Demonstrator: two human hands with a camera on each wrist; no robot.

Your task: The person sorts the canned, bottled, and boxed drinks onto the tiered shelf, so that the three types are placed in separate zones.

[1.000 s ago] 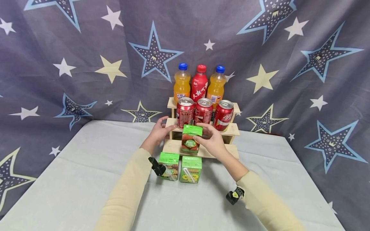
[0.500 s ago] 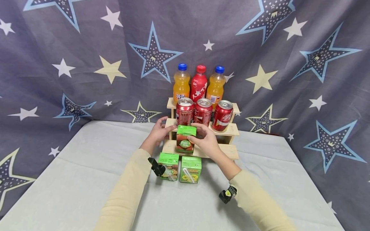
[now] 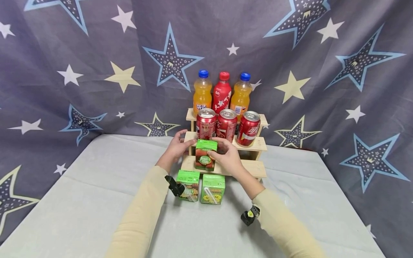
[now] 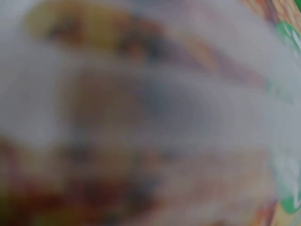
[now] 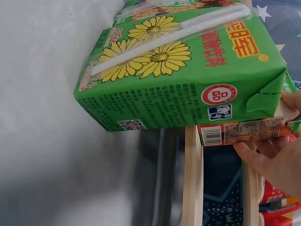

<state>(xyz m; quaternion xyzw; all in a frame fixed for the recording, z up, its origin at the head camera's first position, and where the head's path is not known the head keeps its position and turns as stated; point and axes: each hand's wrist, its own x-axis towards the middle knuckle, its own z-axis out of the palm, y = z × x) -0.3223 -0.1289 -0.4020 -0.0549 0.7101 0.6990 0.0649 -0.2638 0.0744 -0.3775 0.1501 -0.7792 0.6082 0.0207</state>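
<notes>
My right hand (image 3: 228,156) holds a green-topped juice box (image 3: 205,159) with a brown-red front, thumb on its front and fingers at its far side. The box is upright at the lowest tier of the wooden rack (image 3: 240,168), left of its middle; whether its base bears on the board I cannot tell. In the right wrist view, fingers (image 5: 277,157) touch the box's barcode side (image 5: 244,132). My left hand (image 3: 175,147) rests against the middle tier's left end, thumb along its front. Before the rack stand a chrysanthemum drink box (image 3: 213,190) and another green-topped box (image 3: 189,182).
Three red cans (image 3: 227,125) stand on the middle tier. Behind them, the top tier bears two orange-drink bottles (image 3: 202,95) and a red bottle (image 3: 222,95). A star-patterned curtain (image 3: 96,46) hangs behind the white-covered table (image 3: 106,186). The left wrist view is a blurred carton close-up (image 4: 155,117).
My right hand has moved the juice box to the left along the lowest tier, mostly in the first half second. My left hand has stayed at the rack's left end.
</notes>
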